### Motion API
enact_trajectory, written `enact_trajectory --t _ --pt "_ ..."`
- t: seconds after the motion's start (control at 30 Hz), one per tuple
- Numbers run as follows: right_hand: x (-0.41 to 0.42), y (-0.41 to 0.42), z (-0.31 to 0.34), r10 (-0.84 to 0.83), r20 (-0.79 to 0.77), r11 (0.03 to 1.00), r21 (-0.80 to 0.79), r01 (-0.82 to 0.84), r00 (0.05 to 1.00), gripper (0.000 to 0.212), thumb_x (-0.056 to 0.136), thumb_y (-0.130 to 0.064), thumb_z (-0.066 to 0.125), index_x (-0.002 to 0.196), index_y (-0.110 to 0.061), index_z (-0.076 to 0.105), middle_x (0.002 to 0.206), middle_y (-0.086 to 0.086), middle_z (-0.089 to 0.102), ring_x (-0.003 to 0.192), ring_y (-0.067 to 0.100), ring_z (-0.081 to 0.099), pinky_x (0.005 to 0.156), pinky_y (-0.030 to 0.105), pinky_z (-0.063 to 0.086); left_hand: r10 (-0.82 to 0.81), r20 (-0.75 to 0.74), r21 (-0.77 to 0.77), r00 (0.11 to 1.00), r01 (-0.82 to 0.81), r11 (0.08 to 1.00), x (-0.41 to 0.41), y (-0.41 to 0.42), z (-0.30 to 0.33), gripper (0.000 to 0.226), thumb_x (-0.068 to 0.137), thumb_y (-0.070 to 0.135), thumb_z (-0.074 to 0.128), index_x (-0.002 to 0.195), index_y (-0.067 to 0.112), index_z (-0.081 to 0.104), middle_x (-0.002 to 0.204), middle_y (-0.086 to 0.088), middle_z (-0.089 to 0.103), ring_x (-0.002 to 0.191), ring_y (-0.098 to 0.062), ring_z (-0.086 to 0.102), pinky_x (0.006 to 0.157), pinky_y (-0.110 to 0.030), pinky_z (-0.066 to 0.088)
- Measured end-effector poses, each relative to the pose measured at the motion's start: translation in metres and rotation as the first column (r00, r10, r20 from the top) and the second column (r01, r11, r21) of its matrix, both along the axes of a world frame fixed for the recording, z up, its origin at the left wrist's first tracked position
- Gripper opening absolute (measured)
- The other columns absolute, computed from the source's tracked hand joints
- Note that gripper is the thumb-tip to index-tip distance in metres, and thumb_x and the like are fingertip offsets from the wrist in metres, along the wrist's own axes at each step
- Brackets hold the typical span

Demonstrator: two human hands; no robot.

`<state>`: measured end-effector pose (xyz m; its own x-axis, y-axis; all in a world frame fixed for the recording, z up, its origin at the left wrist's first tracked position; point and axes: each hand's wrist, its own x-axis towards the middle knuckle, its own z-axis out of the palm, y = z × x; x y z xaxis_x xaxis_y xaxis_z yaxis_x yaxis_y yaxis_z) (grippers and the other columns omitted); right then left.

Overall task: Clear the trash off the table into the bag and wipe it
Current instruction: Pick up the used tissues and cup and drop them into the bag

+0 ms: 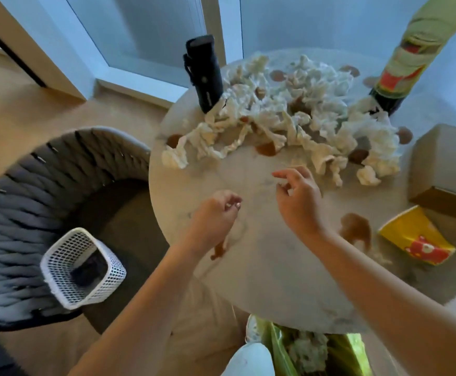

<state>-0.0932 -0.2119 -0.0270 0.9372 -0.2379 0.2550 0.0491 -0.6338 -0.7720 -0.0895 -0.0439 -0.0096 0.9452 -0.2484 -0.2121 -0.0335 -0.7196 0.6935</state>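
Round, pale marbled tabletop [262,267], seen from above; wood floor [18,104] to the left, white-framed glass panels [140,36] behind. A grey woven chair [31,199] stands at the tabletop's left edge, with a white mesh basket [83,267] resting on it, something dark inside. The far half of the tabletop carries a heap of crumpled white tissues [289,118], spread in a band running left to right, touching one another, with brown spills [266,149] among and beside them. A larger brown spill [357,229] lies near the right forearm. A black cylinder [205,74] stands at the far left rim, just beside the tissues; a bottle [411,55] with green-and-red label stands far right. A flattened yellow carton [416,237] lies at the right, long axis running from near right to far left, open end toward the cardboard box [443,166] beyond it. The green bag [283,351] sits below the near rim, mouth up, tissues already in it. Both arms reach forward over the bare near tabletop. Left hand [216,215]: fingers curled in, grip together, whether anything is pinched cannot be told. Right hand [300,196]: forefinger extended leftward, other fingers half curled, grip loosely apart, nearest the tissues but clear of them.
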Motion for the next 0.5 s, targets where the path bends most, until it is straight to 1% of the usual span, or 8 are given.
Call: enact_trajectory --t 0.1,0.17,0.23,0.27,0.33,0.4,0.47,0.5 --pt "0.049 0.022 -0.012 0.110 -0.102 0.991 -0.069 -0.117 0.989 0.029 0.083 0.003 0.056 0.111 -0.002 0.062 0.109 0.013 0.056 0.097 0.031 0.057 0.087 0.031 0.047 0.067 0.120 0.053 0.990 -0.074 0.996 0.047 0.032 -0.014 0.029 0.091 0.013 0.054 0.119 0.010 0.058 0.119 -0.006 0.055 0.108 -0.017 0.053 0.092 -0.020 0.039" --pt "0.075 0.034 -0.019 0.173 -0.198 0.971 -0.130 -0.201 0.965 0.036 0.087 -0.005 0.057 0.123 -0.004 0.055 0.119 0.011 0.051 0.111 0.029 0.049 0.097 0.034 0.043 0.119 0.254 0.122 0.960 -0.154 0.981 0.076 0.050 -0.029 0.034 0.088 0.013 0.058 0.122 0.011 0.055 0.124 -0.010 0.051 0.116 -0.022 0.048 0.097 -0.021 0.032" --pt "0.098 0.045 -0.025 0.213 -0.280 0.942 -0.195 -0.272 0.936 0.045 0.089 -0.013 0.057 0.132 -0.009 0.047 0.131 0.011 0.045 0.120 0.031 0.040 0.103 0.035 0.036 0.128 0.381 0.243 0.916 -0.233 0.942 0.099 0.066 -0.044 0.044 0.084 0.019 0.062 0.126 0.016 0.051 0.132 -0.012 0.044 0.123 -0.027 0.041 0.101 -0.028 0.030" --pt "0.109 0.050 -0.027 0.224 -0.326 0.928 -0.219 -0.303 0.919 0.049 0.089 -0.016 0.058 0.135 -0.011 0.043 0.137 0.011 0.039 0.124 0.032 0.034 0.105 0.036 0.032 0.124 0.412 0.299 0.903 -0.263 0.917 0.110 0.072 -0.050 0.050 0.084 0.023 0.063 0.131 0.019 0.047 0.137 -0.013 0.040 0.126 -0.029 0.037 0.103 -0.032 0.030" --pt "0.129 0.061 -0.030 0.232 -0.425 0.903 -0.241 -0.356 0.875 0.057 0.089 -0.021 0.058 0.141 -0.016 0.034 0.148 0.010 0.026 0.132 0.034 0.024 0.108 0.039 0.026 0.124 0.408 0.374 0.904 -0.290 0.881 0.126 0.082 -0.059 0.062 0.083 0.030 0.065 0.138 0.023 0.037 0.144 -0.015 0.029 0.129 -0.032 0.031 0.105 -0.037 0.030" --pt "0.143 0.066 -0.032 0.235 -0.503 0.879 -0.255 -0.402 0.832 0.060 0.089 -0.022 0.058 0.143 -0.020 0.030 0.152 0.010 0.017 0.136 0.037 0.017 0.110 0.043 0.023 0.094 0.370 0.423 0.924 -0.258 0.869 0.136 0.085 -0.063 0.066 0.082 0.032 0.067 0.139 0.024 0.034 0.144 -0.016 0.027 0.128 -0.034 0.031 0.104 -0.039 0.031" --pt "0.154 0.073 -0.039 0.230 -0.562 0.838 -0.300 -0.455 0.794 0.054 0.090 -0.021 0.056 0.140 -0.020 0.034 0.151 0.013 0.017 0.134 0.038 0.017 0.108 0.046 0.026 0.084 0.347 0.408 0.934 -0.231 0.883 0.141 0.089 -0.071 0.060 0.083 0.028 0.066 0.136 0.021 0.039 0.136 -0.015 0.035 0.121 -0.033 0.039 0.100 -0.036 0.034" --pt "0.156 0.075 -0.043 0.226 -0.558 0.817 -0.338 -0.467 0.799 0.046 0.091 -0.019 0.053 0.135 -0.016 0.040 0.147 0.015 0.024 0.130 0.038 0.023 0.104 0.045 0.030 0.098 0.356 0.358 0.929 -0.232 0.904 0.142 0.090 -0.076 0.054 0.084 0.023 0.065 0.134 0.019 0.043 0.130 -0.015 0.040 0.116 -0.032 0.043 0.097 -0.034 0.036"
